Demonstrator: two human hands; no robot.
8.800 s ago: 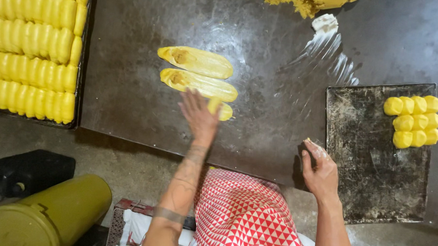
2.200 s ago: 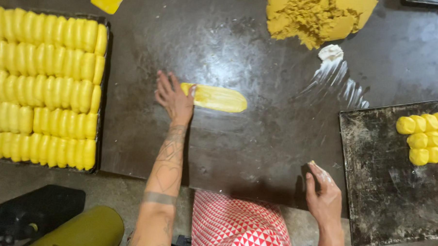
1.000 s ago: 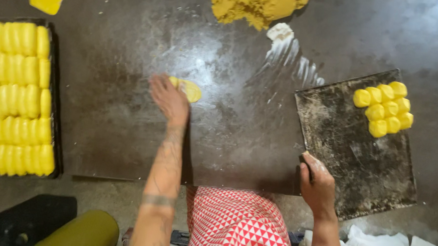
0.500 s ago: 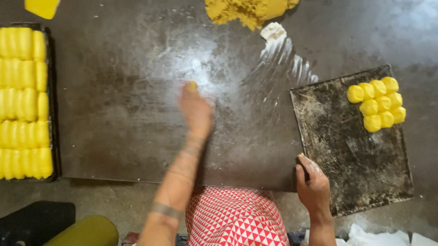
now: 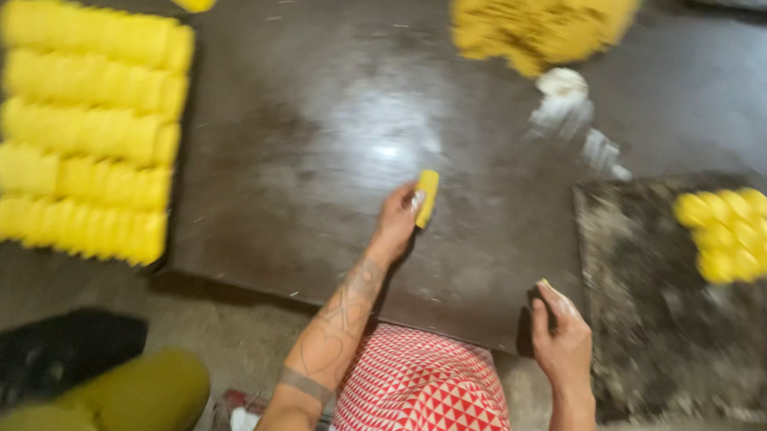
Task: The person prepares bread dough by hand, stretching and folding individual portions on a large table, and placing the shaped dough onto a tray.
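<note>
My left hand grips small rolled yellow dough piece in fingertips, just above dark metal desk. My right hand curled closed on near corner of dark floured flat tray. Cluster of yellow dough rolls on tray's far right. Rows of yellow rolls well left of left hand. Yellow dough mound far ahead.

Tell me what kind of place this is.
Likely a small bakery or sweet-making workshop: a dark worktable, a tray of yellow dough rolls, a mound of yellow dough, and the left hand holding a rolled piece.
</note>
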